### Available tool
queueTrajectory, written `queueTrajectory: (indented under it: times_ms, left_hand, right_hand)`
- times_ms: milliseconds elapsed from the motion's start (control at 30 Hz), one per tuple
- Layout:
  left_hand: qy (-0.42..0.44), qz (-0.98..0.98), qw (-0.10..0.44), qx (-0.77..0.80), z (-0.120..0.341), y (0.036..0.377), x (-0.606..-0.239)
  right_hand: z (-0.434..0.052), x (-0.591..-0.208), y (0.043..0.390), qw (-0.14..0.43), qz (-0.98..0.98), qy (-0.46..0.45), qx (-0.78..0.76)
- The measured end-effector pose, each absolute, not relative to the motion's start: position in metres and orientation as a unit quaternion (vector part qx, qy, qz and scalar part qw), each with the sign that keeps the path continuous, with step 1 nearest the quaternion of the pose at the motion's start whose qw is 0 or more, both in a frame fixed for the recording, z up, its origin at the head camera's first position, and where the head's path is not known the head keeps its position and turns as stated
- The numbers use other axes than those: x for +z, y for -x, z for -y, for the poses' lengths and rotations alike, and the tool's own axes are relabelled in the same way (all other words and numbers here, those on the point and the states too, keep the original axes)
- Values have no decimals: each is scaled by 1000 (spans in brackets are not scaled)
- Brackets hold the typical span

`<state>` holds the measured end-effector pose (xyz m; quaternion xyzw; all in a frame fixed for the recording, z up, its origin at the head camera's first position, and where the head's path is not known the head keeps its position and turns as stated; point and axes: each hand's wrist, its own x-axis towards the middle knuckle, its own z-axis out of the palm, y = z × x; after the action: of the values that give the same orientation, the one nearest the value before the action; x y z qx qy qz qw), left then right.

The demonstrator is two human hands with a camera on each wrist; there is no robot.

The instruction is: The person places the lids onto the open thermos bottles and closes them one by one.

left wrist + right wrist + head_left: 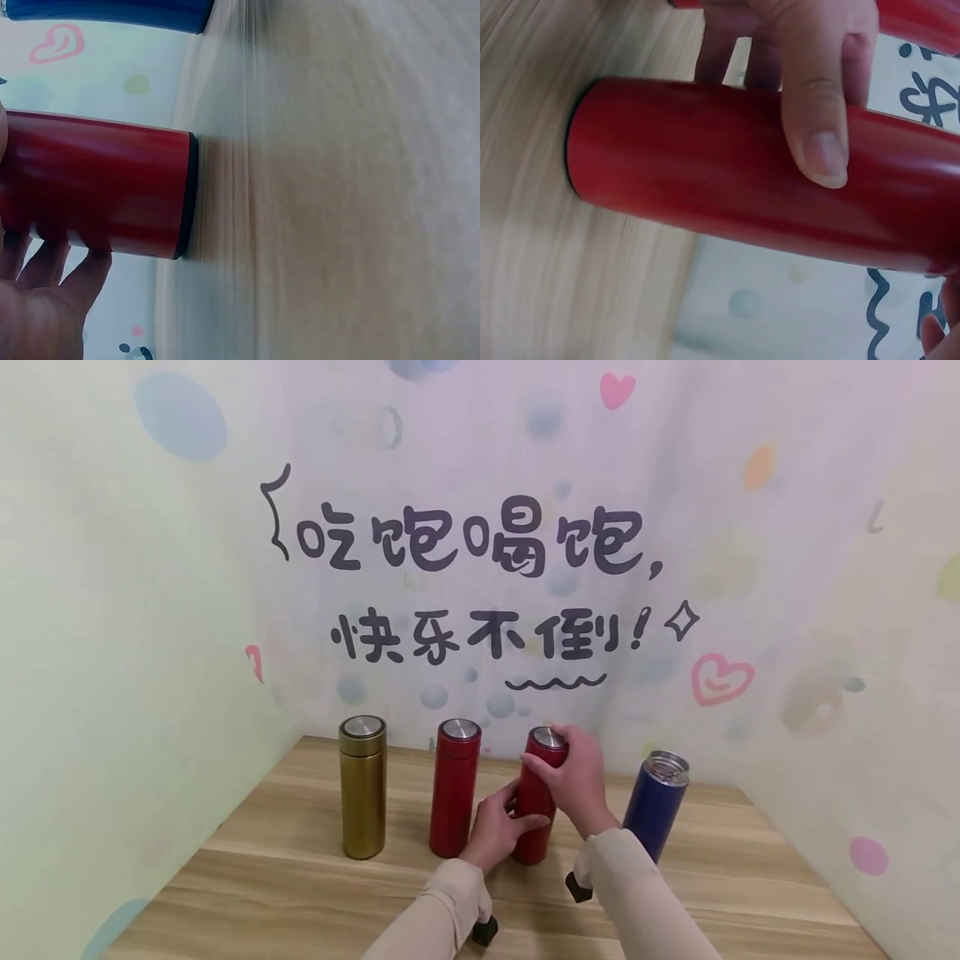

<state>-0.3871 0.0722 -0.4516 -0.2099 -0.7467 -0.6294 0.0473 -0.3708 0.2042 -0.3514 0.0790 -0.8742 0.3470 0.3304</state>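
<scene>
The left hand [495, 827] clamps the body of the red flask [536, 810] while the right hand [577, 777] grips its lid [550, 737]. Four flasks stand on the counter [300, 893]: two red, one gold [363, 787] far left, one blue [656, 802] right.

A gold flask [363, 785] stood at the left of the wooden table [300, 893], a capped red flask [454, 785] just right of it, a blue flask [656, 802] at lower right, and behind them a pastel wall [480, 585] bore dark lettering.
</scene>
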Motion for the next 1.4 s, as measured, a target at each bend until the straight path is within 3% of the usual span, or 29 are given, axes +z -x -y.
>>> queueTrajectory:
  times_ms: [167, 333, 433, 633, 767, 967, 1400]
  left_hand:
    - [214, 744, 47, -631, -73, 386, -450]
    - [216, 744, 44, -630, -73, 385, -450]
    - [219, 743, 48, -631, -71, 386, -451]
    - [224, 739, 53, -633, -69, 388, -450]
    - [226, 737, 52, -635, -69, 387, -450]
    - [225, 737, 52, -635, -68, 386, -450]
    - [221, 741, 51, -632, -71, 384, -450]
  right_hand:
    - [-201, -349, 370, 374, 885, -57, 271]
    - [-200, -350, 369, 367, 889, -52, 270]
    - [-202, -348, 369, 313, 881, -88, 345]
    - [-220, -336, 370, 135, 833, -183, 504]
    - [-228, -334, 370, 78, 828, -178, 527]
    - [-225, -335, 370, 107, 843, -154, 504]
    - [-209, -344, 373, 263, 878, -108, 385]
